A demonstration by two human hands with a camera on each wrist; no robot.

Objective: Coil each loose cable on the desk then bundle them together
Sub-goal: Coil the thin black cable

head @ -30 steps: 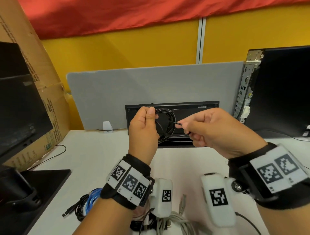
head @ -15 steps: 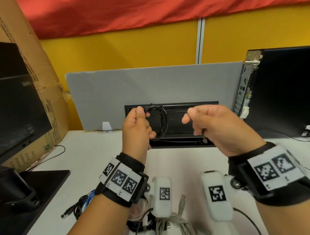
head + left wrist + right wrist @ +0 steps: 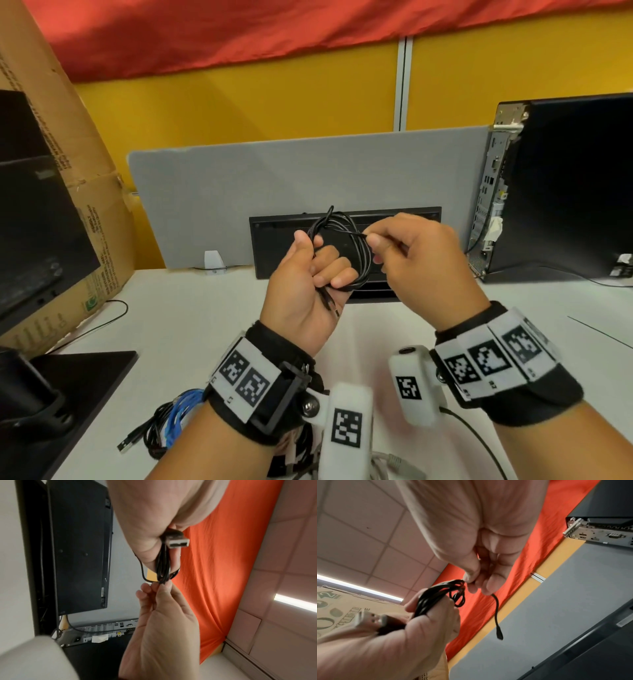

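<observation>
A thin black USB cable [image 3: 356,253] wound into a small coil is held up above the desk. My left hand [image 3: 308,274] grips one side of the coil [image 3: 433,599], fingers curled through the loops. The cable's USB-A plug [image 3: 178,542] sticks out below the palm [image 3: 373,619]. My right hand [image 3: 404,250] pinches the cable's free end at the coil's top right [image 3: 465,581]. The small plug [image 3: 499,634] of that end dangles below the right fingers. Other cables lie on the desk near me: a black and blue bunch [image 3: 171,421] and grey ones [image 3: 387,462].
A black keyboard [image 3: 404,222] leans on a grey divider [image 3: 274,192] behind the hands. A computer tower [image 3: 565,185] stands at the right, a monitor [image 3: 30,222] and cardboard box [image 3: 78,171] at the left. The white desk [image 3: 191,315] lies below.
The left hand has turned palm toward me, showing its curled fingers through the coil. The right hand has brought the free end in close over the coil's top.
</observation>
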